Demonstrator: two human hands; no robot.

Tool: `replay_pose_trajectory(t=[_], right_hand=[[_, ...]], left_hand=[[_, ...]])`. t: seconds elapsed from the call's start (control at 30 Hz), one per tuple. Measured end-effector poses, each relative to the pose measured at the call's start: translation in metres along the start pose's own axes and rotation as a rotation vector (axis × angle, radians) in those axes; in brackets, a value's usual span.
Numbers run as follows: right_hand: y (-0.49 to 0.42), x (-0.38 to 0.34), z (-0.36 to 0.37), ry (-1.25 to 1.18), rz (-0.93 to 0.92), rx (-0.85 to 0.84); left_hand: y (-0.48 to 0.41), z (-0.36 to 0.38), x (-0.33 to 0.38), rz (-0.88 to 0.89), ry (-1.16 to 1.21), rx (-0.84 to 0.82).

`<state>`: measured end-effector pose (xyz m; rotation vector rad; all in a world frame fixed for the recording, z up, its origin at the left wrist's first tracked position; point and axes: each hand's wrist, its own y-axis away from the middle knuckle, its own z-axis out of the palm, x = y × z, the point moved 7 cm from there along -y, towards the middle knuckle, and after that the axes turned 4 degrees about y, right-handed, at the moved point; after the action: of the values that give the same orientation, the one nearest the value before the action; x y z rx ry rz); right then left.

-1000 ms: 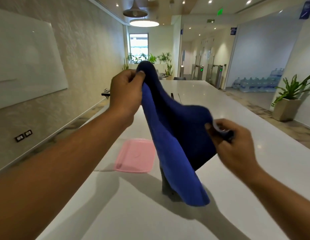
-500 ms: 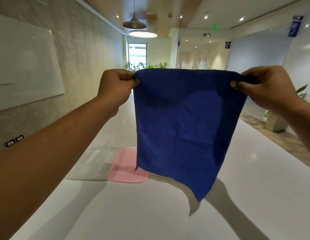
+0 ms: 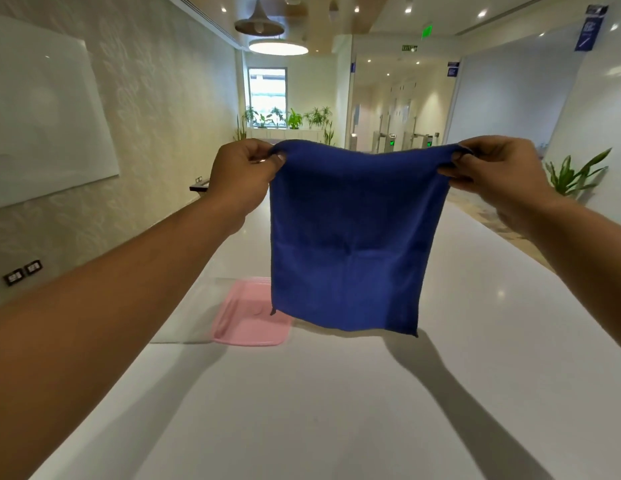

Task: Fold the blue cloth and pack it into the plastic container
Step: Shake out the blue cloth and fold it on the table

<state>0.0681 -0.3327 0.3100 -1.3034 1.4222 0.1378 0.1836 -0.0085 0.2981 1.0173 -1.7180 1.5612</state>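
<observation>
The blue cloth (image 3: 350, 244) hangs spread out flat in the air above the long white table (image 3: 337, 410). My left hand (image 3: 243, 174) pinches its top left corner and my right hand (image 3: 492, 174) pinches its top right corner. The top edge sags slightly between them. Below and left of the cloth a pink lid (image 3: 250, 323) lies on the table, its right part hidden by the cloth. A clear plastic container (image 3: 194, 310) stands just left of the lid, faint against the white surface.
The table's left edge runs along a wall with a whiteboard (image 3: 42, 116). A potted plant (image 3: 572, 174) stands on the floor at the right. A small dark object (image 3: 198, 187) sits at the table's far left edge.
The cloth went from bunched in both hands to stretched open. Since half a second ago both hands have lowered a little and the cloth hangs straighter.
</observation>
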Motion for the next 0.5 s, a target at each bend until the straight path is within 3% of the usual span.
replay_pose_trajectory(t=[0.37, 0.5], right_hand=[[0.030, -0.011, -0.017, -0.052, -0.105, 0.026], [0.076, 0.028, -0.022, -0.055, 0.004, -0.112]], left_hand=[[0.036, -0.023, 0.002, 0.038, 0.115, 0.002], [0.111, -0.049, -0.011, 0.059, 0.126, -0.011]])
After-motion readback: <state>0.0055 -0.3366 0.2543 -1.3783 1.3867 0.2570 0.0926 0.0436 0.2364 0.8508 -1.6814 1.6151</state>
